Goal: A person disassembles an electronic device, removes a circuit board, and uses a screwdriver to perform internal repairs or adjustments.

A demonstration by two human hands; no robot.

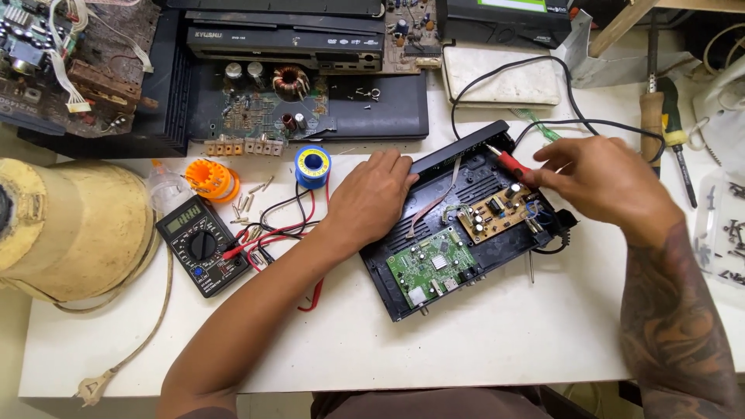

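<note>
Left hand (372,198) lies flat, fingers spread, pinning the open black box (466,225) mid-bench (497,334). Right hand (601,182) pinches the red-handled iron (512,161), tip up over the tan board (497,213). Box looks light, rigid, slidey; boards fragile, so hold its rim.

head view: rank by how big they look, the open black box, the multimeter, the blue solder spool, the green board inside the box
1. open black box
2. multimeter and green board: look about alike, so unranked
3. blue solder spool
</note>
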